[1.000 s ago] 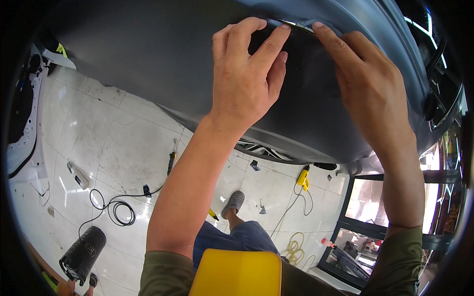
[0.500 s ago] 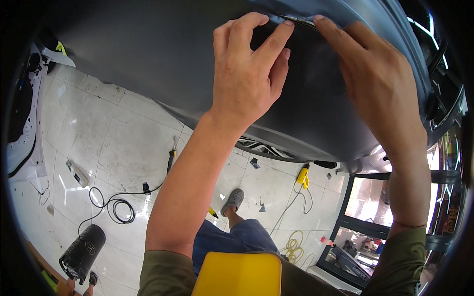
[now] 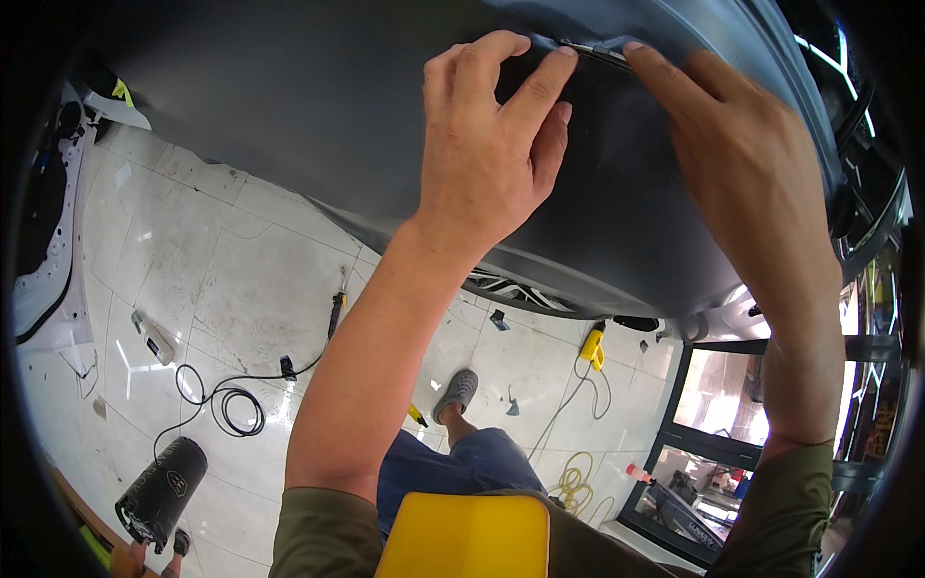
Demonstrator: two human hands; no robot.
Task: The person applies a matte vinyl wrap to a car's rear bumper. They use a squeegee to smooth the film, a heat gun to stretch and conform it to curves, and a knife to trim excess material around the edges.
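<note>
A dark matte grey car panel (image 3: 289, 106) fills the top of the view, with a bluish sheen along its upper right. My left hand (image 3: 487, 135) rests its fingertips on the panel with the fingers spread, gripping nothing. Close by its index fingertip lies the silvery tip of a thin knife (image 3: 599, 52), apparently a slim cutter. My right hand (image 3: 747, 144) holds that knife, its index finger stretched along the top. The rest of the right fingers and most of the handle are hidden beneath the hand.
A yellow heat gun (image 3: 594, 345) lies on the tiled floor (image 3: 251, 299) with its cord. Left of my forearm run a coiled black cable (image 3: 236, 409) and a white bottle (image 3: 154, 342). A black cylindrical bin (image 3: 164, 491) stands lower left. A black-framed glass cabinet (image 3: 708, 443) is at right.
The knife and my right hand have shifted slightly right and down. My left hand has moved a little the same way, its fingers still spread on the panel.
</note>
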